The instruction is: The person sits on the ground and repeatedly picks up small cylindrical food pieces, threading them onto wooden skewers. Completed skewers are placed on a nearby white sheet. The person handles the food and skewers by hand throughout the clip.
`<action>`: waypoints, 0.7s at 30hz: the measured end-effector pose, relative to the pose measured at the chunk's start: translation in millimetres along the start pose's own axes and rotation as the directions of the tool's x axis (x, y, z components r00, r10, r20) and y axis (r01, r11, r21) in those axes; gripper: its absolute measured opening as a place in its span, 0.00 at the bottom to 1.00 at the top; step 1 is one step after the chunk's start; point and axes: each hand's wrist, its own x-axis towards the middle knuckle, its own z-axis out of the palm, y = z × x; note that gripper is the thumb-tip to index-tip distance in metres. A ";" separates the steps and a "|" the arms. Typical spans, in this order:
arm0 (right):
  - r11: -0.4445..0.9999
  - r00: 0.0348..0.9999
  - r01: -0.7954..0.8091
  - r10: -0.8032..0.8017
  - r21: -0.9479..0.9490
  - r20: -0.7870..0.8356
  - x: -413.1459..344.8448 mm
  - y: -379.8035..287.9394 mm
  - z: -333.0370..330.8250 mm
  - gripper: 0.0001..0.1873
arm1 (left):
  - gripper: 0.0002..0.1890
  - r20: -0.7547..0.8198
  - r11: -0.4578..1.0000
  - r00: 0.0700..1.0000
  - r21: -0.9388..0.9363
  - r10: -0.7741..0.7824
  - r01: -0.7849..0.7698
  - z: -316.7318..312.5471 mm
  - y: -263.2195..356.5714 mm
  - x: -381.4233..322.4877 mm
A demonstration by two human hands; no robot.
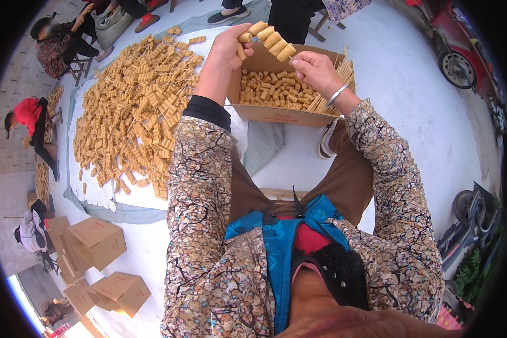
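Observation:
Both hands are raised over an open cardboard box between my knees. My right hand pinches the lower end of a thin stick that carries several tan, hollow food rolls in a row. At the far end of that row, my left hand holds more rolls against its fingers and palm. Whether the roll nearest my left fingertips is on the stick, I cannot tell. Loose rolls fill much of the box. A bundle of thin wooden sticks leans in its right end, below my right wrist.
A large heap of skewered rolls lies on a white sheet to the left. Cardboard boxes stand at lower left. Other people sit on stools at left and beyond the box. A red vehicle is at upper right.

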 end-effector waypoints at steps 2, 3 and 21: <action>1.000 1.000 -0.007 0.007 0.022 0.004 -1.8 -2.0 0.0 0.11 | 0.10 0.015 0.999 1.000 -0.036 -0.025 0.026 -6.8 3.4 0.3; 1.000 1.000 -0.005 0.005 0.028 -0.001 -3.4 -2.8 0.2 0.11 | 0.10 0.033 0.999 0.999 -0.038 -0.034 0.035 -7.9 3.9 0.0; 0.948 0.994 -0.098 0.080 0.302 0.071 -7.3 -5.1 1.4 0.08 | 0.08 0.208 0.987 0.976 0.157 -0.057 0.024 10.5 -0.4 -9.6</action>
